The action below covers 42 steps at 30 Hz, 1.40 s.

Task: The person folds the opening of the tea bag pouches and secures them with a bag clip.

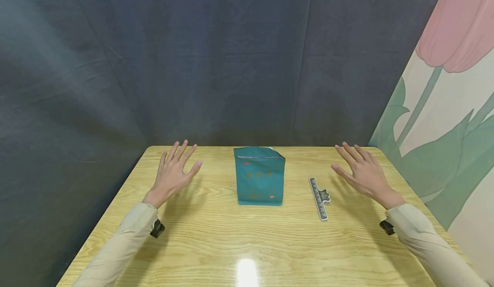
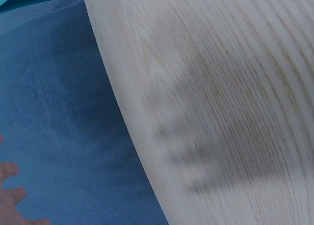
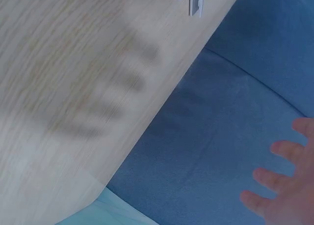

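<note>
A teal bag (image 1: 260, 179) with small orange and red print stands upright near the middle of the table. To its right lies a dark clip with a long ridged bar (image 1: 318, 199) and a decorated handle with lettering. My left hand (image 1: 173, 175) is held above the table left of the bag, fingers spread and holding nothing. Over on the right, my right hand (image 1: 364, 173) hovers beyond the clip with its fingers spread too. The left wrist view catches only the bag's edge (image 2: 49, 0), and the right wrist view shows the tip of the clip (image 3: 196, 1).
The wooden table (image 1: 216, 244) ends at the back against a dark blue curtain (image 1: 216, 64). A wall panel with a painted pink tulip (image 1: 451, 29) stands along the right side. Both sleeves carry a small black device (image 1: 157, 228) at the wrist.
</note>
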### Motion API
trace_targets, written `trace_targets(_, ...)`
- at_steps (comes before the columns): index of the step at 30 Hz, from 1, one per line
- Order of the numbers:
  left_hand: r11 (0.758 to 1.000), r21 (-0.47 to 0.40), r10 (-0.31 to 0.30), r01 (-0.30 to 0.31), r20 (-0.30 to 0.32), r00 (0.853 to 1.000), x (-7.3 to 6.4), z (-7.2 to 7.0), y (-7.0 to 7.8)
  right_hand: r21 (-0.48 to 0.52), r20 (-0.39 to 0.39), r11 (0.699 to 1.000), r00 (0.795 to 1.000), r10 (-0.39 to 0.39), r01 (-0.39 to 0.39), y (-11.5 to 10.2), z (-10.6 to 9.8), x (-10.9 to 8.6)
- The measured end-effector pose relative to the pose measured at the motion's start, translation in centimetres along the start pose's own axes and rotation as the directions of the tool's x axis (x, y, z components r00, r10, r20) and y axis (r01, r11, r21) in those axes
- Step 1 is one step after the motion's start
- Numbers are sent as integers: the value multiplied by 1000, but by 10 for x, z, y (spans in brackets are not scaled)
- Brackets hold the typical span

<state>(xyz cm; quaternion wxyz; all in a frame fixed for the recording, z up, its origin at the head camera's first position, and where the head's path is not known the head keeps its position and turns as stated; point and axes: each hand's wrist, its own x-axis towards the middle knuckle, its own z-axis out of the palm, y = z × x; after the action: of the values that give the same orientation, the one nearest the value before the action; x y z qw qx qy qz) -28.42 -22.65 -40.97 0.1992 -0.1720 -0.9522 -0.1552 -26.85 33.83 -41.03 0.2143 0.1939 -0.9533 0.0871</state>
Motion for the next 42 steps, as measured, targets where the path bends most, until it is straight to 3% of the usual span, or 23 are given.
trace_targets(42, 997, -65, 45, -50, -73, 996, 8, -9, 11, 22, -77, 998, 995, -59, 61, -25, -12, 9)
